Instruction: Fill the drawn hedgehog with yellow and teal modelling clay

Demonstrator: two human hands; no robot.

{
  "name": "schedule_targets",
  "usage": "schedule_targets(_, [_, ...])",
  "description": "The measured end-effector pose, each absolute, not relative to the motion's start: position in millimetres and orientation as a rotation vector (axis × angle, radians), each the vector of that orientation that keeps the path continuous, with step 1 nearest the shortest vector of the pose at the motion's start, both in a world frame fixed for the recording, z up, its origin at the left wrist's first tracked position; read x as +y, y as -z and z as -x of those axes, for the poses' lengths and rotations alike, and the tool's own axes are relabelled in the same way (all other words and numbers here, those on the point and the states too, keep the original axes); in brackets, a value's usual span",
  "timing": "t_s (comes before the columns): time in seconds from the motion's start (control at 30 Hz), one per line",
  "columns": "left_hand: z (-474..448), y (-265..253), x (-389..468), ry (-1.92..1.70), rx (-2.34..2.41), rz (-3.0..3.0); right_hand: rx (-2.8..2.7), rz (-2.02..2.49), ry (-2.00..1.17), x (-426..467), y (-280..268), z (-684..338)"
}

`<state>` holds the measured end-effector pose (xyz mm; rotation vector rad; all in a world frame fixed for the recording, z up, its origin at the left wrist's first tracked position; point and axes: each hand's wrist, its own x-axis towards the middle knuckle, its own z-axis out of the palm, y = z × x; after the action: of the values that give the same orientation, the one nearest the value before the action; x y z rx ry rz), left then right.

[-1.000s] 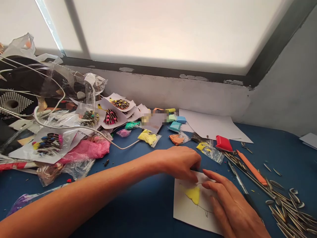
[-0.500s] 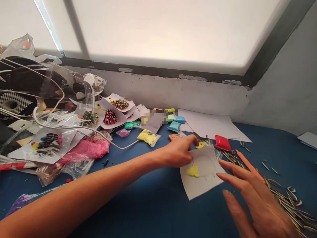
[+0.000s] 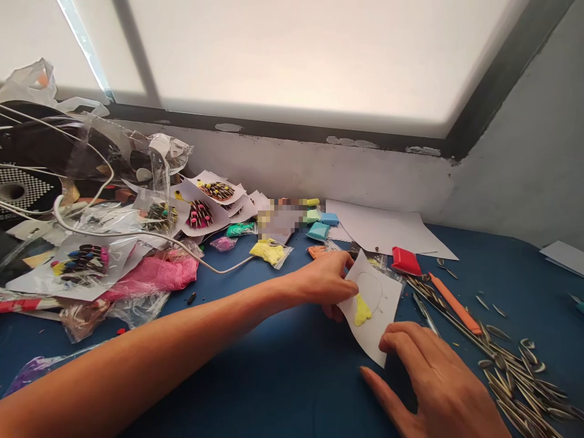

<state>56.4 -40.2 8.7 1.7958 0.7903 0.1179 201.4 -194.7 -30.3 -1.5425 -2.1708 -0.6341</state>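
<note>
My left hand [image 3: 331,280] pinches the left edge of a small white sheet of paper [image 3: 385,298], which is tilted and curled above the blue table. The sheet carries a pencil outline of a rounded body with short legs, and a flattened patch of yellow clay [image 3: 363,311] covers its left end. At the sheet's lower right edge is my right hand [image 3: 438,377], fingers bent and thumb spread away from them. Its index fingertip meets or nearly meets the paper; I cannot tell which.
Striped sunflower seeds [image 3: 520,383] lie at right beside an orange tool [image 3: 455,304] and a red clay packet [image 3: 406,261]. Behind are a yellow clay packet [image 3: 269,252] and white sheets [image 3: 383,228]. Finished seed-covered pictures [image 3: 201,213], a pink cloth [image 3: 168,272] and a white cable [image 3: 137,234] crowd the left.
The paper has turned and stands more upright at its left side. My right hand has moved left and down to the sheet's lower edge, its fingers more bent. The view has shifted slightly.
</note>
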Motion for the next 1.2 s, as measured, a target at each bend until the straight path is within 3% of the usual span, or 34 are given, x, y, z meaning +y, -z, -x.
schedule_targets(0.17, [-53.4, -10.5, -35.0, -0.021, 0.751, -1.850, -2.228, 1.541, 0.591, -194.3, 34.9, -209.3])
schedule_targets(0.27, [-46.3, -18.4, -29.5, 0.023, 0.810, -2.179, -2.270, 1.524, 0.587, -195.9, 34.2, -211.4])
schedule_targets(0.37, [-41.2, -29.7, -27.4, -0.208, 1.061, -2.614, -2.347, 1.465, 0.604, -199.1, 29.8, -211.5])
schedule_targets(0.43, [-41.4, -34.3, -29.4, -0.286, 0.960, -2.694, -2.411, 1.408, 0.599, -200.3, 27.5, -211.7])
schedule_targets(0.63, [-50.4, -17.4, -35.7, -0.038, 0.345, -2.701, -2.424, 1.424, 0.635, -199.6, 29.4, -214.6])
schedule_targets(1.2, [-38.1, -18.1, -29.6, 0.301, 0.217, -2.634, -2.448, 1.462, 0.558, -202.0, 25.2, -221.7])
